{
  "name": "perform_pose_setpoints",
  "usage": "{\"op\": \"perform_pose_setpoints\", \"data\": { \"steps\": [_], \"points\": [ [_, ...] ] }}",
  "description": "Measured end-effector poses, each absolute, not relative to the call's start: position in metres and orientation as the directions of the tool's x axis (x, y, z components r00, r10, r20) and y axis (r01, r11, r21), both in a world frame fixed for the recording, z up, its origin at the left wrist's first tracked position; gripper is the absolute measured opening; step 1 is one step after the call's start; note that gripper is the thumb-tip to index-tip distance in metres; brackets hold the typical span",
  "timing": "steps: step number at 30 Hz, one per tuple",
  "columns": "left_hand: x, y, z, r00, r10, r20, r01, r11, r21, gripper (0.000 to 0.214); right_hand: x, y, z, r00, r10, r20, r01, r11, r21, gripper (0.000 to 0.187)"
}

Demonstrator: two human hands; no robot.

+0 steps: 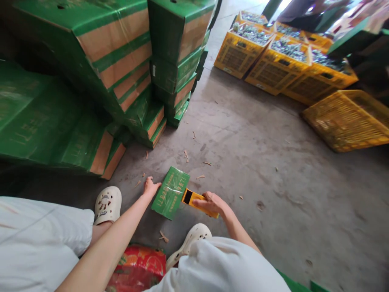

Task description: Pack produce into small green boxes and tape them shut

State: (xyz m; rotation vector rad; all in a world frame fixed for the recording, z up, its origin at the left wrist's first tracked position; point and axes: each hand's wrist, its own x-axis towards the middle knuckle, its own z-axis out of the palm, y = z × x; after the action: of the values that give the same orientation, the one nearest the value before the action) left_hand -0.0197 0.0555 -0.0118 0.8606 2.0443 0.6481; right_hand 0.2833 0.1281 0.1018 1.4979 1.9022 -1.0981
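A small green carton (170, 194) with pale printed lettering and shiny clear tape across it lies on the floor between my feet. At its left edge is my left hand (150, 187), with its fingers apart and one fingertip at or very near the cardboard. My right hand (210, 202) is closed around a yellow, box-shaped hand tool (199, 202) with a black front section. The tool's front end meets or overlaps the carton's right edge; I cannot tell whether it presses on it. My palm hides part of the tool.
Tall stacks of green cartons (115, 52) rise at the left. Yellow crates (269, 67) filled with small greyish items stand at the upper right, near a tilted yellow crate (346, 117). Brown scraps (163, 236) litter the floor. A red printed box (142, 259) sits beneath me.
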Motion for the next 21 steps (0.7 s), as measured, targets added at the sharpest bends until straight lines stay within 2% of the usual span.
{"op": "perform_pose_setpoints", "data": {
  "steps": [3,5,7,9,11,15,17,21],
  "points": [
    [-0.009,0.047,0.0,-0.492,0.785,-0.376,0.371,0.58,0.726,0.034,0.283,0.127,0.106,-0.286,0.574,-0.767,0.952,0.081,-0.294,0.054],
    [0.012,0.032,0.01,-0.448,0.848,-0.282,0.437,0.483,0.759,0.041,0.283,0.126,0.108,-0.287,0.576,-0.766,0.951,0.077,-0.298,0.054],
    [0.04,0.015,0.018,-0.357,0.915,-0.187,0.59,0.376,0.715,0.067,0.282,0.127,0.109,-0.28,0.57,-0.772,0.953,0.07,-0.294,0.054],
    [0.064,0.002,0.025,-0.302,0.935,-0.184,0.741,0.352,0.572,0.111,0.281,0.127,0.112,-0.277,0.572,-0.772,0.955,0.073,-0.288,0.055],
    [0.075,-0.004,0.03,-0.266,0.939,-0.218,0.823,0.34,0.456,0.134,0.278,0.128,0.116,-0.274,0.583,-0.765,0.957,0.084,-0.278,0.055],
    [0.047,0.002,0.035,-0.265,0.914,-0.309,0.819,0.382,0.428,0.133,0.263,0.125,0.123,-0.289,0.606,-0.741,0.942,0.04,-0.334,0.054],
    [0.016,0.009,0.034,-0.284,0.884,-0.372,0.771,0.441,0.459,0.131,0.251,0.124,0.127,-0.314,0.601,-0.735,0.916,-0.012,-0.401,0.053],
    [-0.043,0.02,0.029,-0.265,0.837,-0.478,0.625,0.527,0.576,0.126,0.239,0.126,0.139,-0.412,0.517,-0.75,0.822,-0.145,-0.551,0.05]
  ]
}}
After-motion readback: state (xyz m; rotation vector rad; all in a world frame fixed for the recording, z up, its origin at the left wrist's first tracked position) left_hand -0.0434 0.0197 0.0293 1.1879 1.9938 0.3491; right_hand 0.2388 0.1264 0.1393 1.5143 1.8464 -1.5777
